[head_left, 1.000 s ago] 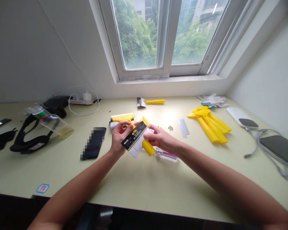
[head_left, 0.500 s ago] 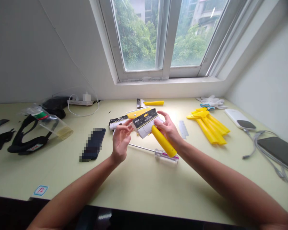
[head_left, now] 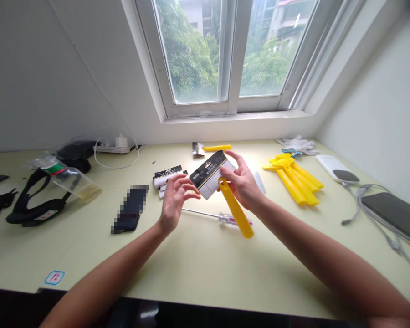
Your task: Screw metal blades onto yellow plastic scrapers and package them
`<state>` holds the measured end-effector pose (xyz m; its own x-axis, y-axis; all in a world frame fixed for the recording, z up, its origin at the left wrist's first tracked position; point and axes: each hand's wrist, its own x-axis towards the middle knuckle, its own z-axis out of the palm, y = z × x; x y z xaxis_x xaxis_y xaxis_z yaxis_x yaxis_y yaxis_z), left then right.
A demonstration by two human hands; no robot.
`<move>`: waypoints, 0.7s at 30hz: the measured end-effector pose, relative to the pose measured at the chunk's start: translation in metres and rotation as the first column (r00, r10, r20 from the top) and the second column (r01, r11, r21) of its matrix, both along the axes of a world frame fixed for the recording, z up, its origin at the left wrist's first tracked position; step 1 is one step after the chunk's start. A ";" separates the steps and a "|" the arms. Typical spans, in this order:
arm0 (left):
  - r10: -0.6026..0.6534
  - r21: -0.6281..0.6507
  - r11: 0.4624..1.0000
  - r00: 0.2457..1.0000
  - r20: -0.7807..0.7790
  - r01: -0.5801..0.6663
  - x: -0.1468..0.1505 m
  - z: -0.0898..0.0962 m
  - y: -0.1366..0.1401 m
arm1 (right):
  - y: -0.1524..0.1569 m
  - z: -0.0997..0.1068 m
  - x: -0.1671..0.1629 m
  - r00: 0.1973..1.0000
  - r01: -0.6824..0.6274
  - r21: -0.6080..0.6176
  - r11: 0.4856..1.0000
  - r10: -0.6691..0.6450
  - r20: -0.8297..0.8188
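My right hand (head_left: 242, 180) is closed on a black-and-white printed packaging card (head_left: 210, 175), its thumb across the card's right side. A yellow plastic handle (head_left: 237, 209) is in the same hand and slants down toward me, a hole showing at its upper end. My left hand (head_left: 177, 198) is beside the card's lower left edge, fingers apart and slightly bent; whether a fingertip touches the card I cannot tell. Beneath the hands lies a screwdriver (head_left: 225, 218) with a clear handle, partly covered by the yellow handle. Behind my left hand is a stack of similar cards (head_left: 167, 173).
Several yellow handles (head_left: 297, 182) lie in a pile at right, near white gloves (head_left: 299, 146) and a white device (head_left: 336, 168) with cables. A carded yellow tool (head_left: 217, 148) lies at the back. At left are a phone (head_left: 130, 209), a bottle (head_left: 75, 182) and a black strap (head_left: 34, 216).
The yellow handle has turned to a steeper slant, its lower end closer to me. My left fingers have spread and moved right toward the card's lower edge. The view has shifted slightly.
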<state>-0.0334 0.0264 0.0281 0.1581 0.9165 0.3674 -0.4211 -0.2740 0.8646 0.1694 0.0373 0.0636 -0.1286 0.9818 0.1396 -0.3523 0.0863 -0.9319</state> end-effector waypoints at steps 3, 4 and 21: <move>-0.156 -0.137 0.979 0.987 -0.038 0.150 -0.001 0.016 0.000 | -0.006 0.003 -0.002 0.989 -0.081 0.000 0.997 0.081 0.123; -0.197 -0.171 0.969 0.976 -0.091 0.180 0.000 0.023 0.001 | -0.008 0.004 -0.003 0.982 -0.103 0.006 0.995 0.100 0.160; -0.034 -0.193 0.978 0.861 -0.507 -0.075 0.017 0.066 0.094 | 0.025 0.024 0.060 0.689 0.228 0.319 0.920 -0.384 0.615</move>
